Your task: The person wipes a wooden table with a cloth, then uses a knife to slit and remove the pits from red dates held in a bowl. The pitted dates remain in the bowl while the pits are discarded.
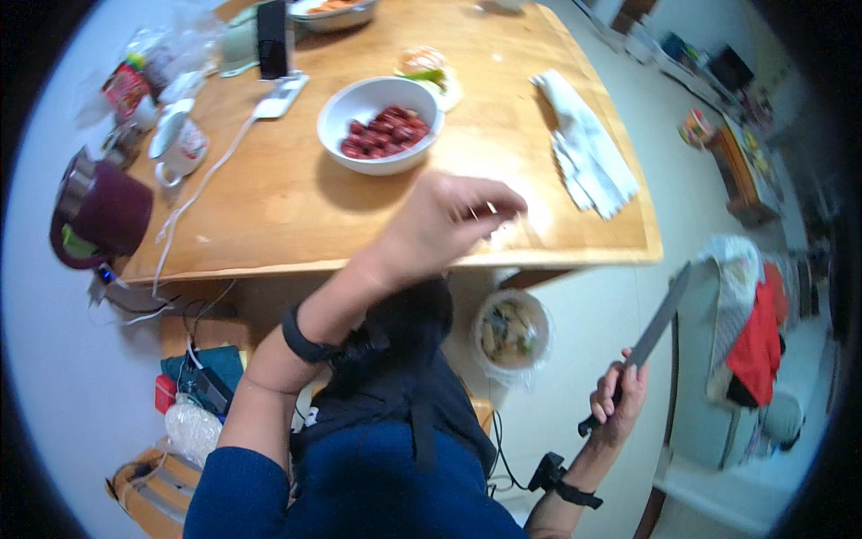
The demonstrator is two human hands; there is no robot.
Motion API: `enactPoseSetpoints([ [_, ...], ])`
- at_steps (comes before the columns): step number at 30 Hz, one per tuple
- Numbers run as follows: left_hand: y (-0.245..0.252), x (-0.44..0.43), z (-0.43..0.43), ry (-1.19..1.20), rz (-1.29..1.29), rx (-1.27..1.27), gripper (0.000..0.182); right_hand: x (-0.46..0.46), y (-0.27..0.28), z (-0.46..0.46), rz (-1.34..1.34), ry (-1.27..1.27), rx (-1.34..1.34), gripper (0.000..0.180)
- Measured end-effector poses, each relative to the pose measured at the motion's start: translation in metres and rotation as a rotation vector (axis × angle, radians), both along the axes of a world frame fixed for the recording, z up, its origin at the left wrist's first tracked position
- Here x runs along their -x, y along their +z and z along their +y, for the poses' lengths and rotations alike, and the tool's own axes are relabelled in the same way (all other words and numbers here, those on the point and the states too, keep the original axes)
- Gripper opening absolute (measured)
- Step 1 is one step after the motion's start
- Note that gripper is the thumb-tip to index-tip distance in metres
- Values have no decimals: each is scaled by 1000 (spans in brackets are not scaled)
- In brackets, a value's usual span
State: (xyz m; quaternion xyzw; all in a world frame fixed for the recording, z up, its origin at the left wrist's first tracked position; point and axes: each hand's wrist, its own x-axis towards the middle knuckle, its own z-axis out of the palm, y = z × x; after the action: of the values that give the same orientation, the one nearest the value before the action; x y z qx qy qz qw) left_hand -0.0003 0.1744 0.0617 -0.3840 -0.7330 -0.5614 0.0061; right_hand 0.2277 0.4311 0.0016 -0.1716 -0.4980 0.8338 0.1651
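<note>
My right hand (619, 397) grips the dark handle of a long knife (656, 330), away from the table on the right. Its broad blade slants up and outward over the floor. My left hand (454, 219) is above the front part of the wooden table (262, 222). The thumb and fingers curl toward each other, blurred, so whether anything small sits between them is unclear. Just beyond that hand stands a white bowl (330, 145) with several glossy dark-red pieces (387, 133) of food in it. Behind the bowl's right side lies some peeled-looking food (424, 64) with a green piece.
A folded pale cloth (586, 145) lies at the table's right. A phone (272, 40) on a white stand, an enamel mug (180, 141) and a maroon pot (108, 205) occupy the left. Below the front edge stands a lined waste bin (512, 333) holding scraps.
</note>
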Motion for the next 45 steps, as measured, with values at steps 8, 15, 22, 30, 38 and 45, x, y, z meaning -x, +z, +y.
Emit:
enactPoseSetpoints([
  [8,61,120,-114,275,201,673,21,127,91,-56,293,374,-6,29],
  [15,28,139,-104,180,476,1099,15,281,151,-120,440,850,321,34],
  [22,12,143,-106,147,584,888,18,377,118,-148,436,1142,855,33],
  [30,47,148,-122,76,-146,126,20,380,81,-144,361,1080,879,38],
  [38,46,146,-100,-104,-747,-597,27,345,110,-153,409,733,-75,34],
  [45,26,143,-94,-110,-790,-705,26,338,97,-176,409,652,-465,25],
])
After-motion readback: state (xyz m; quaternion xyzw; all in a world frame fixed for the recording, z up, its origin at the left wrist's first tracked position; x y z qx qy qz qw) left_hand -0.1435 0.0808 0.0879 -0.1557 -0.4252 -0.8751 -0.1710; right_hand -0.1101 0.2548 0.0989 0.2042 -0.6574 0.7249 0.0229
